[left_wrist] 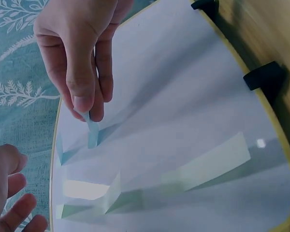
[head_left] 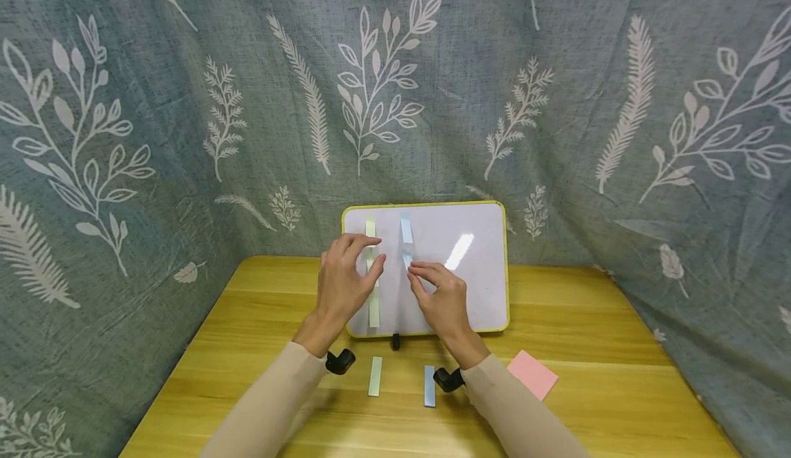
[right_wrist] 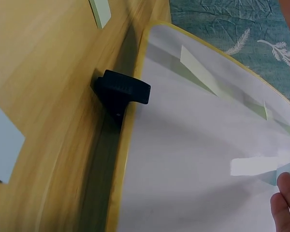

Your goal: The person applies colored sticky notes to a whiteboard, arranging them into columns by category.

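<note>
A whiteboard (head_left: 482, 286) with a yellow rim leans at the back of the table. Down its left side runs a column of pale green strips (head_left: 374, 310). One blue strip (head_left: 406, 230) is stuck near the top, to their right. Just below it, my right hand (head_left: 441, 300) pinches another blue strip (left_wrist: 93, 135) between thumb and fingertips against the board. My left hand (head_left: 340, 279) hovers in front of the green strips, thumb and fingers apart, holding nothing.
On the wooden table (head_left: 247, 348) lie a green strip pad (head_left: 375, 376), a blue strip pad (head_left: 429, 386) and a pink square pad (head_left: 533, 375). A black clip (right_wrist: 121, 89) stands at the board's lower edge. Patterned cloth (head_left: 432, 101) hangs behind.
</note>
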`<state>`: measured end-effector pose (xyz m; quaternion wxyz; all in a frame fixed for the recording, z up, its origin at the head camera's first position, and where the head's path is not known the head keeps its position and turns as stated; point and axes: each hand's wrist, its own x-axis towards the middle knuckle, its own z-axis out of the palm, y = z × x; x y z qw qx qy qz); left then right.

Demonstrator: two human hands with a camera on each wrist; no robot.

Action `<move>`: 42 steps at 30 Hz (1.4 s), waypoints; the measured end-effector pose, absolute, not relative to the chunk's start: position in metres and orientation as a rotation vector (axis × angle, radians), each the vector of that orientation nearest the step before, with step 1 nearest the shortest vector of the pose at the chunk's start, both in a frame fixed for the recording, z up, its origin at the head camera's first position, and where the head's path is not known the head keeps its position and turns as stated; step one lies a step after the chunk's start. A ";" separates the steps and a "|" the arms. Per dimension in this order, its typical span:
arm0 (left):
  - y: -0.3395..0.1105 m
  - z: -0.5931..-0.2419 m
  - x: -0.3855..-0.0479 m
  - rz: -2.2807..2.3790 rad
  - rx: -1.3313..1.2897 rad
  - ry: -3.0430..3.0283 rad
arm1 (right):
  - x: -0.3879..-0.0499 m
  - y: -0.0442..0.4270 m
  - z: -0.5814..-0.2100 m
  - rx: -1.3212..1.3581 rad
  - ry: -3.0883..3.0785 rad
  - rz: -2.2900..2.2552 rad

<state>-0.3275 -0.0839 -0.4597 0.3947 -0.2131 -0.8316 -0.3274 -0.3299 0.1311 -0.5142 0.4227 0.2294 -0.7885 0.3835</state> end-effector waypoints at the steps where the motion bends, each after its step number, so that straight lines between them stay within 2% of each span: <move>1: -0.084 -0.459 -0.329 -0.824 -0.539 -2.114 | -0.330 0.131 -0.514 0.572 -1.980 0.958; 25: -0.055 -0.448 -0.385 -0.453 -0.543 -2.358 | -0.333 0.133 -0.527 0.591 -2.026 0.952; 42: -0.049 -0.453 -0.402 -0.458 -0.514 -2.438 | -0.331 0.134 -0.527 0.582 -2.082 0.972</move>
